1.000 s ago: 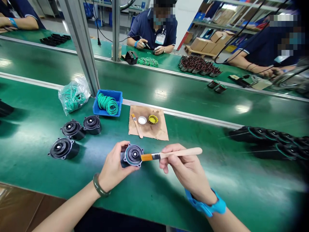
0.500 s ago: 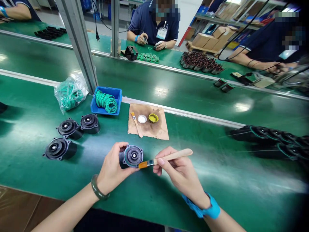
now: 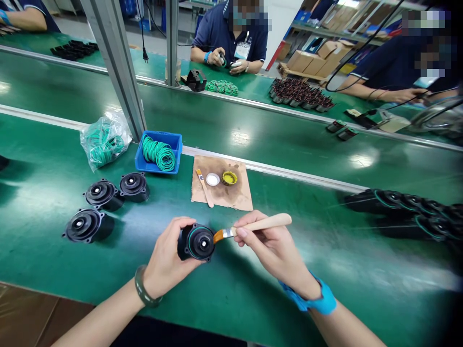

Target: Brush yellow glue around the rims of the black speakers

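Observation:
A round black housing with a green ring around its face is gripped by my left hand, thumb below and fingers above. My right hand pinches the wooden handle of a brush. The orange bristles touch the right rim of the housing. Behind them lies a stained cardboard piece with a second brush, a white round dish and a yellow cap. Three more black housings stand at the left.
A blue bin of green rings and a plastic bag of rings sit beside a metal post. Rows of black housings are at the right. Across the bench, people handle parts near a dark pile.
The housing in my left hand has tilted and turned, and sits slightly lower. My right hand and the brush have moved up, bringing the bristles from the lower rim to the right rim.

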Demonstrator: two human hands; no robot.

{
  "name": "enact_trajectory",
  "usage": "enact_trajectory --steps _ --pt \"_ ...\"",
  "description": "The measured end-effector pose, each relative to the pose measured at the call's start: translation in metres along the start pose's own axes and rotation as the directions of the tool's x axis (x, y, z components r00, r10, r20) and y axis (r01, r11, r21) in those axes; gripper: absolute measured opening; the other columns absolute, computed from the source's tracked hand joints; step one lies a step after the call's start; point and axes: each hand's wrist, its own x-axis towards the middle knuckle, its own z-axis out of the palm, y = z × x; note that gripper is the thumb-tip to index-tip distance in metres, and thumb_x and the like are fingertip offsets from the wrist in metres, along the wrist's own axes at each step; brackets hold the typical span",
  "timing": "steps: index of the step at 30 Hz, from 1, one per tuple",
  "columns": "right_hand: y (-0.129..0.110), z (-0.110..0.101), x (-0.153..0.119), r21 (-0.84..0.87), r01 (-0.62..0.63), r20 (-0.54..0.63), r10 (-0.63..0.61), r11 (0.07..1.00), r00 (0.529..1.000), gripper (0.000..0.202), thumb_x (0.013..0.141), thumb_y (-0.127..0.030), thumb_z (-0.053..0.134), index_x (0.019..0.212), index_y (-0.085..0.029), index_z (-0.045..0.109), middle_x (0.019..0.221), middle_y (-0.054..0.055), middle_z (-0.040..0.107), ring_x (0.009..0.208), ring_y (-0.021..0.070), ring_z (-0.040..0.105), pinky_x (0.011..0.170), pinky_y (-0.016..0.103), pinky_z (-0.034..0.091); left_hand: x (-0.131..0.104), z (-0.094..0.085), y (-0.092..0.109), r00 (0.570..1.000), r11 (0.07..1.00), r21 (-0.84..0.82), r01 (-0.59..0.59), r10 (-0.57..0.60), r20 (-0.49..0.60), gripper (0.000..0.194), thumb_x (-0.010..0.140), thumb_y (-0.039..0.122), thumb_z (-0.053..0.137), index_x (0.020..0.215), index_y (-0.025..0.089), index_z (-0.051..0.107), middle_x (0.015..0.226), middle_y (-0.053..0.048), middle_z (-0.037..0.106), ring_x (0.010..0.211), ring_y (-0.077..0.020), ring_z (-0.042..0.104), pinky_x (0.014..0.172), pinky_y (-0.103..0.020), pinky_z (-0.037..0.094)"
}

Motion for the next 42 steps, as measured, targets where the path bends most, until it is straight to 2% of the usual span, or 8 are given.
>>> enact_trajectory --steps 4,10,22,25,29,31,35,42 --pt "0.001 -0.008 0.005 -0.042 0.113 0.115 -0.108 0.993 0.988 0.014 0.093 -0.018 0.057 0.084 -0.016 0.069 0.082 0.006 0.067 0.067 0.0122 0.065 0.057 0.022 0.056 -0.001 -0.002 0.001 0.998 0.999 -0.024 -0.047 0.047 0.036 0.056 0.073 0.013 0.076 0.119 0.024 0.047 0.113 -0.005 0.061 0.105 -0.0192 0.061 0.09 -0.032 0.051" --pt "-0.007 -0.019 0.016 -0.109 0.281 0.272 -0.244 0.953 0.931 0.01 0.09 -0.015 0.062 0.09 -0.02 0.07 0.086 0.004 0.071 0.076 0.0142 0.068 0.065 0.024 0.056 -0.003 -0.004 -0.001 0.992 0.995 -0.028 -0.097 0.099 0.08 0.057 0.075 0.008 0.071 0.125 0.024 0.047 0.117 -0.005 0.061 0.109 -0.0183 0.059 0.094 -0.03 0.049" --pt "-0.04 -0.025 0.037 -0.142 0.395 0.582 -0.247 0.907 0.775 0.012 0.096 -0.019 0.054 0.096 -0.016 0.066 0.087 0.005 0.069 0.079 0.0126 0.064 0.073 0.022 0.053 -0.004 -0.002 -0.004 0.961 0.968 -0.052 -0.244 0.248 0.124 0.055 0.079 0.004 0.064 0.128 0.023 0.046 0.119 -0.008 0.061 0.115 -0.0226 0.056 0.098 -0.038 0.048" --pt "-0.046 -0.021 0.033 -0.134 0.428 0.534 -0.299 0.894 0.791 0.013 0.096 -0.019 0.054 0.094 -0.017 0.067 0.085 0.005 0.07 0.078 0.0131 0.065 0.07 0.023 0.054 -0.004 -0.002 -0.001 0.956 0.964 -0.01 -0.268 0.267 0.124 0.054 0.079 0.004 0.061 0.127 0.022 0.045 0.116 -0.009 0.061 0.112 -0.024 0.056 0.096 -0.04 0.048" --pt "-0.045 -0.013 0.017 -0.231 0.374 0.233 -0.322 0.898 0.917 0.011 0.092 -0.019 0.061 0.084 -0.021 0.069 0.078 0.002 0.07 0.067 0.0123 0.066 0.059 0.022 0.053 -0.004 -0.001 0.002 0.966 0.965 0.075 -0.252 0.246 0.076 0.052 0.077 0.007 0.065 0.123 0.021 0.046 0.112 -0.009 0.061 0.105 -0.0252 0.056 0.09 -0.041 0.048" --pt "-0.041 -0.008 0.009 -0.289 0.326 0.137 -0.298 0.9 0.945 0.011 0.091 -0.019 0.062 0.081 -0.021 0.068 0.073 0.002 0.069 0.062 0.0116 0.065 0.054 0.021 0.052 -0.005 0.0 0.003 0.97 0.964 0.11 -0.242 0.237 0.055 0.051 0.077 0.008 0.067 0.122 0.02 0.046 0.11 -0.009 0.06 0.101 -0.0246 0.055 0.087 -0.04 0.048" --pt "-0.033 0.003 0.001 -0.324 0.357 0.093 -0.346 0.876 0.934 0.01 0.09 -0.014 0.061 0.083 -0.019 0.065 0.074 0.002 0.068 0.062 0.0105 0.065 0.054 0.019 0.052 -0.006 0.001 0.003 0.973 0.96 0.161 -0.23 0.226 0.045 0.051 0.077 0.009 0.067 0.122 0.02 0.045 0.11 -0.009 0.059 0.1 -0.0245 0.054 0.084 -0.038 0.047" --pt "-0.033 0.016 -0.006 -0.383 0.467 0.189 -0.427 0.797 0.884 0.006 0.096 -0.017 0.053 0.092 -0.02 0.057 0.074 0.002 0.067 0.063 0.0113 0.062 0.058 0.022 0.05 -0.01 0.0 0.002 0.969 0.94 0.234 -0.248 0.246 0.038 0.053 0.077 0.009 0.065 0.123 0.021 0.044 0.11 -0.009 0.059 0.097 -0.0256 0.054 0.083 -0.039 0.044"
